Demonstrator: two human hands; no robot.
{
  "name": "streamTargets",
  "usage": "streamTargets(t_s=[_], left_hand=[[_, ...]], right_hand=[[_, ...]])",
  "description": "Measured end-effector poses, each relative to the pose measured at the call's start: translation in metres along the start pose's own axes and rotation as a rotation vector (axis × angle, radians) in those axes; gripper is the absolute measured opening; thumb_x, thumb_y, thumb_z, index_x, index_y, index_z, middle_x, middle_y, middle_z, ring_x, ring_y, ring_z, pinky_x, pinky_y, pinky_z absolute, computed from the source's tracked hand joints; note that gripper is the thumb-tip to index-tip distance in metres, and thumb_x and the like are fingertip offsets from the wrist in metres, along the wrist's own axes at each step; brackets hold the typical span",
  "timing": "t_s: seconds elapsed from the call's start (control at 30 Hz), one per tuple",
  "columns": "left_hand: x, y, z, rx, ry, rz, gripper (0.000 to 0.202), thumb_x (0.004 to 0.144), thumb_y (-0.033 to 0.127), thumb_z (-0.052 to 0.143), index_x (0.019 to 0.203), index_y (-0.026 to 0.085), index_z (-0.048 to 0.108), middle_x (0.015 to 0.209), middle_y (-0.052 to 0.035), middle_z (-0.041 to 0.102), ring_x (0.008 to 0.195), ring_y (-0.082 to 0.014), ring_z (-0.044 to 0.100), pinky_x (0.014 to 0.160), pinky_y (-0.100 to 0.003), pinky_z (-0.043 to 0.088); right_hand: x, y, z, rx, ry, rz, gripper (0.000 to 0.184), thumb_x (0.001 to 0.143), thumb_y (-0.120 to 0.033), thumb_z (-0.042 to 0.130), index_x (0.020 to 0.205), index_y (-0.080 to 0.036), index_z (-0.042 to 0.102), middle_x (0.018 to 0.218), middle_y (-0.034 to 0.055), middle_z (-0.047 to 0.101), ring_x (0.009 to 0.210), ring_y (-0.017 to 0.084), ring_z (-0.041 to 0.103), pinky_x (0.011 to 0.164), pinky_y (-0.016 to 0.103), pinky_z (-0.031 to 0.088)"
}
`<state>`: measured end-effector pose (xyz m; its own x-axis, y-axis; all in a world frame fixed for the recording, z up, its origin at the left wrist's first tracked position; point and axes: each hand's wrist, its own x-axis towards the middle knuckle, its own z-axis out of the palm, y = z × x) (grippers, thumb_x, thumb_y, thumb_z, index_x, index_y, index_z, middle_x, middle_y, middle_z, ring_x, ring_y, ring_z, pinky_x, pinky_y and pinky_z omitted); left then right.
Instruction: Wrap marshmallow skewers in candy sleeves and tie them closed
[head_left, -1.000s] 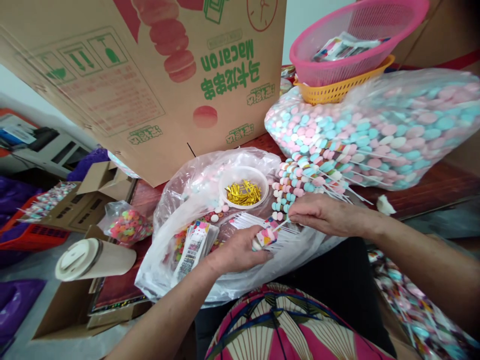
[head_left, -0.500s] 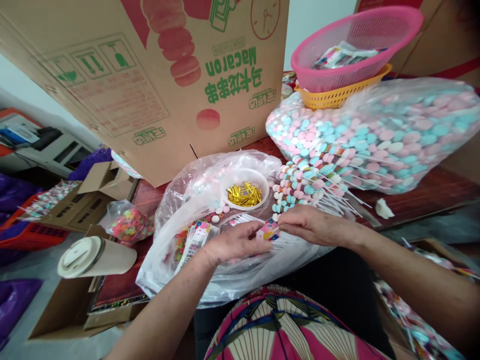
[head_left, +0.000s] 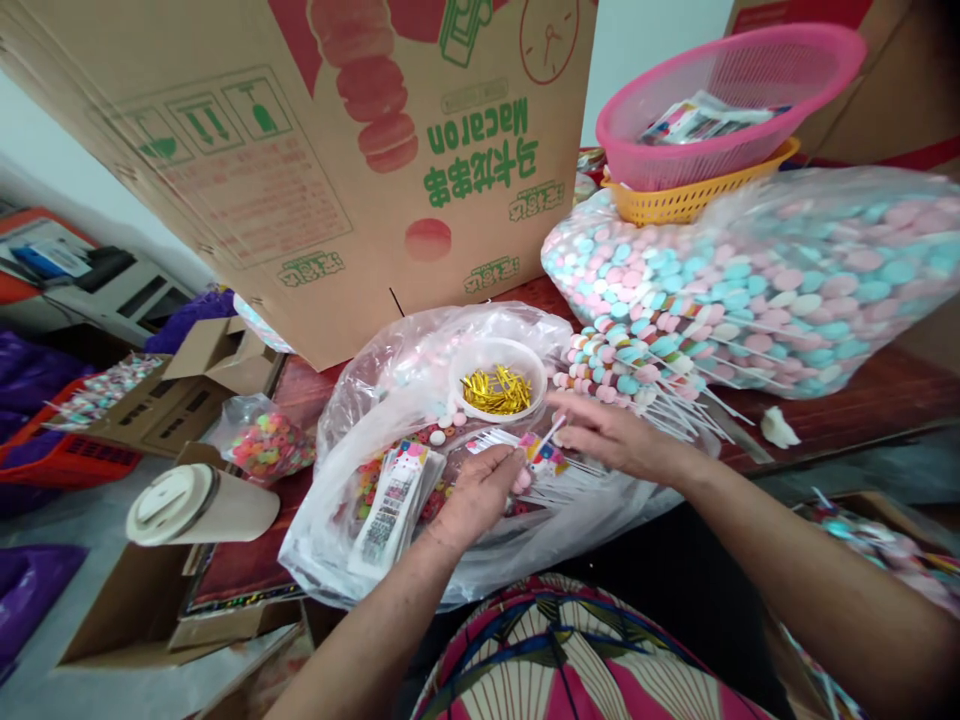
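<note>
My left hand [head_left: 480,492] is closed around a small printed packet [head_left: 541,455] with a candy skewer inside it, its white stick poking up to the right. My right hand [head_left: 611,435] hovers just right of that stick, fingers loosely spread toward it. Both hands are over a crumpled clear plastic bag [head_left: 420,400] on the table. A white bowl of gold twist ties [head_left: 496,382] sits just above the hands. A pile of pastel candy skewers [head_left: 637,365] lies beyond the right hand. A stack of printed wrappers [head_left: 394,500] lies left of my left hand.
A big clear bag of pastel candies [head_left: 757,280] fills the right, with a pink basket [head_left: 731,100] stacked on a yellow one behind it. A large Macaron carton [head_left: 337,160] stands at the back. A lidded cup [head_left: 199,503], a small candy bag [head_left: 271,445] and open cartons are at the left.
My right hand has let go of the packet end and its fingers have opened beside the stick. The left hand has kept the packet and turned it slightly upward.
</note>
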<state>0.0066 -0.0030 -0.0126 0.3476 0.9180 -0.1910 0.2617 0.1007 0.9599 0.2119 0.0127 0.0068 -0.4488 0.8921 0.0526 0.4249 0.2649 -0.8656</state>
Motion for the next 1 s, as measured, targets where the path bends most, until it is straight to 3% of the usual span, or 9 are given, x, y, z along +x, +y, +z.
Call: streamTargets(t_s=[0.1, 0.2, 0.3, 0.4, 0.5, 0.67, 0.8, 0.9, 1.0], left_hand=[[-0.002, -0.002, 0.004, 0.087, 0.064, 0.077, 0.036, 0.089, 0.042, 0.04, 0.062, 0.019, 0.047, 0.059, 0.002, 0.05, 0.059, -0.0128, 0.045, 0.061, -0.025, 0.035], [-0.004, -0.004, 0.008, 0.307, 0.091, 0.169, 0.032, 0.091, 0.037, 0.037, 0.065, 0.019, 0.046, 0.06, 0.0014, 0.048, 0.06, -0.0136, 0.043, 0.061, -0.027, 0.033], [-0.005, -0.002, 0.002, 0.244, -0.07, 0.162, 0.033, 0.093, 0.039, 0.032, 0.073, 0.019, 0.048, 0.067, -0.0004, 0.053, 0.064, -0.0139, 0.046, 0.063, -0.027, 0.036], [-0.004, 0.002, -0.013, 0.066, -0.347, 0.049, 0.04, 0.092, 0.05, 0.033, 0.076, 0.018, 0.05, 0.07, 0.0001, 0.054, 0.061, -0.012, 0.046, 0.058, -0.024, 0.039], [-0.003, 0.006, -0.028, 0.094, -0.381, -0.031, 0.044, 0.088, 0.057, 0.04, 0.078, 0.017, 0.054, 0.068, 0.0013, 0.052, 0.055, -0.01, 0.046, 0.05, -0.022, 0.038], [-0.003, 0.004, -0.035, -0.062, -0.502, -0.214, 0.037, 0.085, 0.054, 0.049, 0.098, 0.02, 0.056, 0.064, 0.0043, 0.054, 0.035, -0.004, 0.04, 0.038, -0.017, 0.03], [0.001, 0.001, -0.031, -0.219, -0.36, -0.262, 0.029, 0.082, 0.046, 0.051, 0.079, 0.018, 0.057, 0.06, 0.0013, 0.056, 0.039, -0.0087, 0.048, 0.037, -0.018, 0.033], [0.003, 0.005, -0.031, -0.176, -0.346, -0.219, 0.028, 0.077, 0.041, 0.054, 0.062, 0.017, 0.055, 0.055, -0.0014, 0.057, 0.042, -0.0119, 0.05, 0.039, -0.021, 0.035], [0.003, 0.012, -0.035, -0.03, -0.503, -0.204, 0.026, 0.077, 0.035, 0.051, 0.057, 0.019, 0.054, 0.051, -0.0006, 0.054, 0.043, -0.0132, 0.05, 0.041, -0.022, 0.036]], right_hand=[[-0.007, 0.003, 0.025, 0.333, 0.1, 0.183, 0.031, 0.08, -0.051, 0.055, 0.076, -0.02, 0.055, 0.063, -0.0021, 0.055, 0.047, 0.009, 0.045, 0.043, 0.022, 0.033], [-0.012, 0.002, 0.06, 0.441, 0.17, 0.25, 0.034, 0.08, -0.052, 0.055, 0.068, -0.021, 0.05, 0.043, -0.0066, 0.044, 0.036, 0.009, 0.038, 0.038, 0.022, 0.029], [-0.013, -0.004, 0.077, 0.46, 0.255, 0.204, 0.034, 0.083, -0.05, 0.052, 0.068, -0.02, 0.052, 0.046, -0.0037, 0.051, 0.042, 0.011, 0.048, 0.045, 0.024, 0.038], [-0.01, -0.011, 0.071, 0.526, 0.131, 0.217, 0.035, 0.082, -0.053, 0.051, 0.073, -0.019, 0.053, 0.057, -0.0008, 0.06, 0.047, 0.013, 0.056, 0.048, 0.025, 0.044], [-0.002, -0.014, 0.058, 0.446, 0.032, 0.264, 0.035, 0.079, -0.052, 0.053, 0.072, -0.018, 0.054, 0.059, -0.0012, 0.059, 0.042, 0.011, 0.053, 0.041, 0.022, 0.039], [0.011, -0.015, 0.046, 0.12, 0.087, 0.171, 0.034, 0.084, -0.044, 0.048, 0.06, -0.019, 0.049, 0.048, -0.0033, 0.049, 0.043, 0.009, 0.043, 0.044, 0.022, 0.035], [0.012, -0.022, 0.038, -0.438, 0.278, -0.093, 0.028, 0.092, -0.03, 0.04, 0.082, -0.016, 0.062, 0.074, 0.0084, 0.065, 0.072, 0.019, 0.058, 0.07, 0.033, 0.046], [0.012, -0.024, 0.034, -0.835, 0.059, -0.513, 0.035, 0.09, -0.016, 0.037, 0.118, -0.012, 0.056, 0.11, 0.0162, 0.064, 0.106, 0.027, 0.054, 0.096, 0.048, 0.036], [0.012, -0.018, 0.038, -1.014, -0.165, -0.707, 0.039, 0.089, -0.01, 0.035, 0.124, -0.007, 0.052, 0.105, 0.016, 0.065, 0.101, 0.027, 0.055, 0.103, 0.054, 0.029]])
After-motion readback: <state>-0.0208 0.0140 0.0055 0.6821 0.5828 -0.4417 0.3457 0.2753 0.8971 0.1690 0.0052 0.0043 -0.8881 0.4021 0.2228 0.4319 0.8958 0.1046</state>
